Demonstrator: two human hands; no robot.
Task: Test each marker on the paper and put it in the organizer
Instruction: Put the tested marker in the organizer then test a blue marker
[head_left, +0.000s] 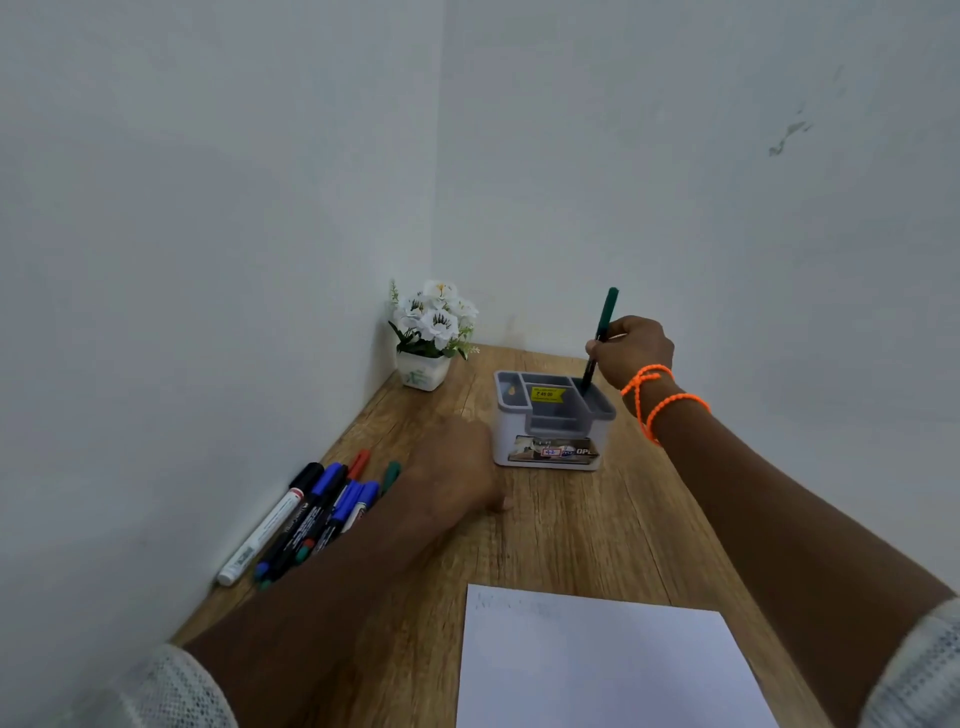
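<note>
One green marker (602, 332) pinched in right hand (635, 349) over organizer (551, 422), left hand (457, 470) blurred, grip unclear

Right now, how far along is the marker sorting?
Early. The organizer shows no other markers standing in it. In hand: the right hand holds a green marker upright, its lower end in the organizer's right compartment. The paper bears faint marks near its top left. Left: a pile of markers by the wall, beside the left hand near them.
</note>
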